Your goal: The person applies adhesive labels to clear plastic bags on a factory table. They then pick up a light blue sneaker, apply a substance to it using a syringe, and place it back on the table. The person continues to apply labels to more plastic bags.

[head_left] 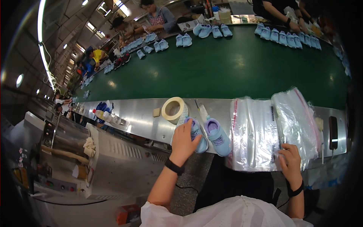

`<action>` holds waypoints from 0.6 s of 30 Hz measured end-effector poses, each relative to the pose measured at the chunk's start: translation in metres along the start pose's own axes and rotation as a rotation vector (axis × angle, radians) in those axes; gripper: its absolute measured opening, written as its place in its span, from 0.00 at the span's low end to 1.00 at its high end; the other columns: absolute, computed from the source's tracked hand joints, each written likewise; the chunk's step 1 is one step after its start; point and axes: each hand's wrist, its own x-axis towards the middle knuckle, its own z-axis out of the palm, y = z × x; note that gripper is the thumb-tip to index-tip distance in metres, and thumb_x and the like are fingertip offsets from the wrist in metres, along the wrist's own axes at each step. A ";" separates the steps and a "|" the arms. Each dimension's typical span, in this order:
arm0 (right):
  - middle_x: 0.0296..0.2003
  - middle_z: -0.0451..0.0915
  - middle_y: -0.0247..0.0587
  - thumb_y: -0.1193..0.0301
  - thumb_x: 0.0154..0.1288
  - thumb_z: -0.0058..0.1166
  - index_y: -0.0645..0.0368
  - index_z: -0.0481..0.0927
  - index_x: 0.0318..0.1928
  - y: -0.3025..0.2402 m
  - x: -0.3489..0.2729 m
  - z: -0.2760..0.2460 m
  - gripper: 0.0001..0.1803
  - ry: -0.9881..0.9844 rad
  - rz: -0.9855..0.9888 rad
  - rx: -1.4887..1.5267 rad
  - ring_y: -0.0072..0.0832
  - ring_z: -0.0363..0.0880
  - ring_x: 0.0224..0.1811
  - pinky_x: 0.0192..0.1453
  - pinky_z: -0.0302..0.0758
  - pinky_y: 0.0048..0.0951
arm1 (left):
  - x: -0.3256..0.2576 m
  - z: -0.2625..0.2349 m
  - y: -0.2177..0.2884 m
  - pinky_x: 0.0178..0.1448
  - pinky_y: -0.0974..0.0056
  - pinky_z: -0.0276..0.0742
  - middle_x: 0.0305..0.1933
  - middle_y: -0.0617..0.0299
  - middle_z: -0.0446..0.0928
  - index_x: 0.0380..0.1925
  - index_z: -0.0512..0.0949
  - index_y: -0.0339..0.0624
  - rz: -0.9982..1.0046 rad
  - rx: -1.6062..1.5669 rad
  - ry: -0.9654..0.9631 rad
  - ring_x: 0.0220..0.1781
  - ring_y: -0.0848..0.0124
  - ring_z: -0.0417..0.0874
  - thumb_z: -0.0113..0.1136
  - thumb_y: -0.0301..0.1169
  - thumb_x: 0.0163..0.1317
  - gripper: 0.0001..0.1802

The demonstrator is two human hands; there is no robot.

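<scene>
My left hand (183, 140) grips the left of two light blue shoes (200, 145), fingers over its upper and thumb along its side. Beside it the other light blue shoe (218, 139) stands at the metal table's near edge, its purple lining facing up. To the right, a stack of clear plastic bags (249, 132) with a red strip lies flat. A second pile of clear bags (297, 121) overlaps it. My right hand (291, 160) is on the bags near the front edge, its bent fingers and thumb at the plastic; the exact fingertip contact is hard to see.
A tape roll (173, 109) lies behind the shoes, near a small beige block (156, 112). Bottles (107, 116) stand at left; a dark bar-shaped object (333, 132) lies at right. Beyond the metal ledge runs a green conveyor belt (211, 64) with several blue shoes and co-workers along its far side.
</scene>
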 end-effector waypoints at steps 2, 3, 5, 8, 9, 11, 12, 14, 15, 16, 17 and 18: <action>0.42 0.74 0.48 0.81 0.48 0.54 0.63 0.76 0.33 0.003 -0.003 0.000 0.09 -0.001 0.003 -0.006 0.43 0.72 0.43 0.46 0.71 0.36 | 0.016 0.006 -0.017 0.53 0.55 0.66 0.44 0.53 0.73 0.55 0.66 0.42 0.144 0.072 -0.142 0.47 0.59 0.73 0.66 0.35 0.46 0.34; 0.42 0.74 0.48 0.81 0.48 0.54 0.63 0.76 0.33 0.005 -0.004 0.000 0.09 -0.001 0.006 -0.008 0.43 0.73 0.43 0.46 0.71 0.36 | 0.020 0.002 -0.019 0.52 0.55 0.66 0.43 0.53 0.73 0.56 0.66 0.43 0.135 0.028 -0.207 0.46 0.59 0.73 0.66 0.34 0.46 0.34; 0.41 0.74 0.48 0.81 0.47 0.54 0.63 0.76 0.34 0.007 -0.006 0.000 0.09 0.005 0.014 -0.008 0.43 0.73 0.43 0.46 0.71 0.36 | 0.030 -0.008 -0.016 0.49 0.55 0.66 0.40 0.55 0.73 0.57 0.65 0.46 0.124 -0.061 -0.340 0.44 0.59 0.74 0.67 0.33 0.46 0.36; 0.41 0.75 0.47 0.81 0.47 0.54 0.63 0.76 0.33 0.006 -0.006 0.000 0.09 0.004 0.034 -0.001 0.43 0.73 0.44 0.46 0.71 0.36 | 0.034 -0.022 0.003 0.48 0.57 0.66 0.39 0.54 0.74 0.60 0.62 0.51 0.141 -0.034 -0.487 0.41 0.58 0.76 0.67 0.30 0.45 0.39; 0.41 0.75 0.47 0.81 0.47 0.54 0.63 0.76 0.33 0.006 -0.005 0.000 0.09 0.000 0.035 0.006 0.43 0.73 0.44 0.46 0.71 0.35 | 0.033 -0.024 0.007 0.49 0.57 0.67 0.40 0.53 0.74 0.61 0.62 0.51 0.150 -0.016 -0.527 0.41 0.57 0.77 0.67 0.30 0.45 0.40; 0.41 0.74 0.47 0.81 0.47 0.54 0.63 0.76 0.33 0.003 -0.004 0.000 0.09 0.006 0.030 -0.036 0.43 0.73 0.44 0.45 0.71 0.35 | 0.034 -0.021 0.017 0.48 0.58 0.68 0.39 0.53 0.74 0.61 0.61 0.55 0.215 0.061 -0.597 0.42 0.58 0.77 0.66 0.31 0.46 0.39; 0.41 0.74 0.47 0.81 0.47 0.54 0.63 0.76 0.33 0.001 -0.002 0.001 0.09 0.001 0.014 -0.048 0.43 0.72 0.43 0.45 0.71 0.35 | 0.035 -0.020 0.020 0.47 0.58 0.68 0.39 0.54 0.75 0.59 0.63 0.54 0.200 0.077 -0.652 0.43 0.58 0.77 0.67 0.32 0.46 0.37; 0.41 0.74 0.47 0.81 0.47 0.54 0.64 0.75 0.32 0.006 -0.004 0.005 0.09 0.000 0.014 -0.053 0.43 0.72 0.43 0.45 0.70 0.35 | 0.038 -0.009 0.017 0.47 0.59 0.70 0.39 0.55 0.76 0.54 0.68 0.53 0.139 0.019 -0.708 0.43 0.59 0.77 0.67 0.33 0.45 0.33; 0.41 0.74 0.47 0.82 0.47 0.54 0.64 0.75 0.32 0.007 -0.005 0.008 0.08 0.000 0.010 -0.052 0.43 0.72 0.43 0.46 0.70 0.35 | 0.039 0.004 0.003 0.46 0.59 0.70 0.38 0.56 0.76 0.52 0.70 0.51 0.091 -0.050 -0.707 0.43 0.59 0.77 0.67 0.33 0.45 0.30; 0.40 0.74 0.47 0.82 0.47 0.53 0.64 0.75 0.32 0.007 -0.005 0.009 0.08 -0.011 0.006 -0.047 0.43 0.71 0.43 0.47 0.69 0.35 | 0.039 0.010 -0.006 0.46 0.60 0.71 0.38 0.57 0.77 0.49 0.72 0.50 0.049 -0.119 -0.705 0.43 0.60 0.78 0.68 0.33 0.44 0.28; 0.40 0.74 0.47 0.82 0.47 0.53 0.64 0.75 0.32 0.008 -0.005 0.010 0.08 -0.006 0.008 -0.038 0.43 0.71 0.43 0.47 0.69 0.36 | 0.038 0.006 -0.004 0.46 0.60 0.71 0.38 0.58 0.77 0.47 0.73 0.50 0.002 -0.178 -0.668 0.43 0.60 0.78 0.68 0.33 0.44 0.27; 0.40 0.74 0.48 0.81 0.47 0.54 0.64 0.75 0.31 0.010 -0.006 0.011 0.08 -0.002 0.008 -0.030 0.43 0.71 0.43 0.47 0.69 0.36 | 0.034 0.000 -0.001 0.46 0.61 0.72 0.38 0.59 0.77 0.46 0.74 0.49 -0.045 -0.237 -0.629 0.43 0.61 0.78 0.68 0.32 0.43 0.25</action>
